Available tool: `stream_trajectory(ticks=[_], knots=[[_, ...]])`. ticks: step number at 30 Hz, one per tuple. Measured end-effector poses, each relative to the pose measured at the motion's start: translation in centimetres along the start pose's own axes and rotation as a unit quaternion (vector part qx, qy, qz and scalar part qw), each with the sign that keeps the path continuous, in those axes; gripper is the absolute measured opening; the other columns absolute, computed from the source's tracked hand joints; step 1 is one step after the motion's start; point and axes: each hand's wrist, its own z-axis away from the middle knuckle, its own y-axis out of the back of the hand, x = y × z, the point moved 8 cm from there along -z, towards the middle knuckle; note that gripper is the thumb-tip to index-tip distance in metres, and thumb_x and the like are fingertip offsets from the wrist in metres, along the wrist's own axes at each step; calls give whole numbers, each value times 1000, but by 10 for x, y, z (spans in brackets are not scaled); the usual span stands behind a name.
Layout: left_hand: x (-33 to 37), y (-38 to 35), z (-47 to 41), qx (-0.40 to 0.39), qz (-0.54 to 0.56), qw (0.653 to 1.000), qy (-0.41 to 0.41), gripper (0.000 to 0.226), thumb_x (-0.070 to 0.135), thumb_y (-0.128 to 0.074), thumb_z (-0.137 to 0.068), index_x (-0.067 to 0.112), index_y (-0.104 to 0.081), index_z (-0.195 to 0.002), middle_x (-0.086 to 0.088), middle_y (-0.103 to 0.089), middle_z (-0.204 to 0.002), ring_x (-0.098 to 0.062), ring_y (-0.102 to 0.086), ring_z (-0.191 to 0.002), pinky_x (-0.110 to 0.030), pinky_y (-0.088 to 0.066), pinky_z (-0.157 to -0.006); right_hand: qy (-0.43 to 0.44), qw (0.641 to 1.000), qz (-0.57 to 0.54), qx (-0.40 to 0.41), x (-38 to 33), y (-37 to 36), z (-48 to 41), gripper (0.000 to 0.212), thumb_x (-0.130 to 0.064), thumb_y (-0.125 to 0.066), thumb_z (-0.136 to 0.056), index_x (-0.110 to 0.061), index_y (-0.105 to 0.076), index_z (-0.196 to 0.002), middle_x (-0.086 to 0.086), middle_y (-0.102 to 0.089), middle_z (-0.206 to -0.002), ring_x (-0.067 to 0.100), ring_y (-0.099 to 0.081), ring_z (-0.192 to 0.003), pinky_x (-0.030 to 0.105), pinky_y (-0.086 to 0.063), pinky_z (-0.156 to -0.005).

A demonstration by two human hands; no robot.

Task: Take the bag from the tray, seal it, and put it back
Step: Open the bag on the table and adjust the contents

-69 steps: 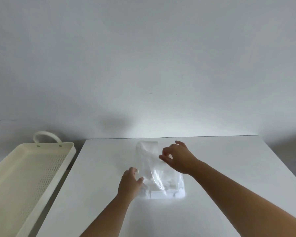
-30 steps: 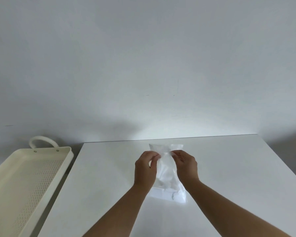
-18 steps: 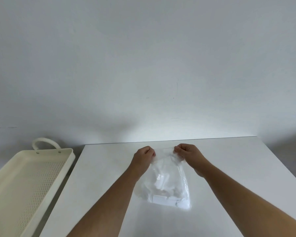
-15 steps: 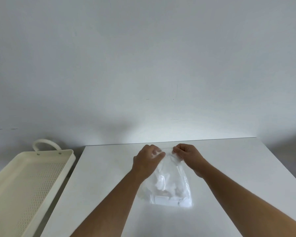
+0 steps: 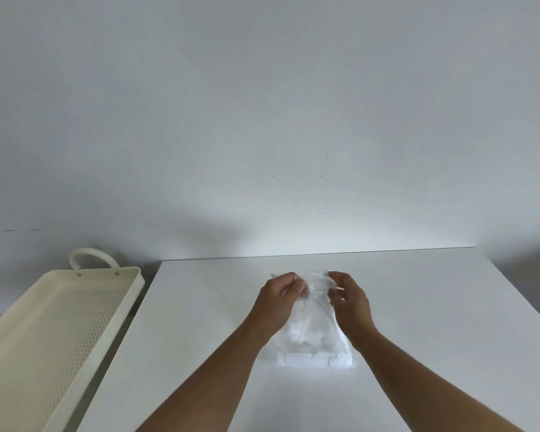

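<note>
A clear plastic bag [image 5: 312, 335] with white contents lies on the white table [image 5: 418, 307], its mouth pointing away from me. My left hand [image 5: 278, 299] pinches the bag's top edge on the left between thumb and fingers. My right hand [image 5: 348, 299] pinches the same top edge on the right. The two hands sit close together, with the mouth of the bag bunched between them. The cream perforated tray [image 5: 60, 332] stands to the left of the table with nothing in it.
The tray has a looped handle [image 5: 91, 257] at its far end and sits lower than the tabletop. A plain grey wall rises behind the table. The table's far edge runs just beyond my hands.
My hands spread apart along the bag's top edge, then came back together near its middle. The bag's mouth is now bunched between them; the bag has stayed on the table.
</note>
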Motion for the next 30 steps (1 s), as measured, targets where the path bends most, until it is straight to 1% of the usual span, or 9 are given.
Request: stream_trajectory(ticks=[4,8,13,17,19,22,24,28,30], knots=[[-4,9,2,1,9,1000,12,32,15,-47,-96,18,-60,-67,4,-63,-70,-8,-63,-74,-29,-50,-92,-100,977,-189,20,12,3,-3,16,-3,-60,-87,-16,-69,-86,3,-72,-86,20,-65,-84,36,-52,-85],[-6,33,-4,38,-8,999,27,32,16,-48,-96,20,-62,-67,3,-62,-69,-11,-60,-74,-23,-48,-83,-142,942,-284,-110,3,-1,-7,11,-20,-67,-79,-15,-68,-68,-3,-70,-71,15,-63,-77,32,-45,-84],[1,56,-11,79,-46,995,29,27,17,-52,-93,22,-64,-70,6,-64,-75,-12,-59,-81,-20,-42,-76,-91,953,-198,-212,-32,2,-14,21,-28,-61,-83,-17,-63,-65,-5,-59,-65,13,-51,-67,28,-40,-73],[25,44,-15,11,-128,992,-16,15,27,-62,-77,33,-67,-90,16,-68,-98,-3,-60,-99,-20,-44,-84,15,977,-65,-203,-66,-1,-17,30,-19,-57,-92,-18,-66,-63,-13,-62,-56,7,-46,-58,14,-39,-58],[39,28,-16,-6,-194,980,-43,15,37,-65,-73,31,-68,-87,12,-71,-94,-8,-62,-96,-26,-46,-85,34,981,-48,-184,-72,-4,-17,30,-19,-59,-91,-18,-65,-61,-15,-63,-54,2,-48,-54,9,-40,-56],[50,15,-17,14,-203,977,-68,13,26,-62,-84,23,-68,-74,6,-68,-73,-11,-60,-76,-27,-46,-73,44,985,-71,-150,-72,-1,-12,26,-18,-59,-90,-18,-67,-65,-13,-65,-61,0,-54,-60,6,-42,-60],[48,13,-17,1,-142,988,-61,19,18,-57,-88,20,-68,-74,6,-66,-69,-6,-60,-69,-16,-45,-67,42,987,-74,-136,-64,4,-6,18,-14,-54,-84,-16,-69,-74,-7,-68,-73,1,-57,-69,7,-44,-65],[42,9,-12,-55,-72,995,-44,21,19,-56,-92,22,-68,-75,9,-69,-67,1,-61,-65,-5,-43,-64,29,989,35,-139,-34,3,-1,35,8,-45,-83,-11,-67,-103,4,-71,-107,15,-61,-102,30,-45,-94],[42,6,-10,-79,-66,994,-41,23,19,-56,-92,26,-68,-74,10,-70,-65,2,-61,-66,-4,-42,-64,19,987,16,-158,-26,-4,-1,30,6,-49,-87,-13,-69,-99,0,-73,-102,15,-64,-99,27,-48,-90]])
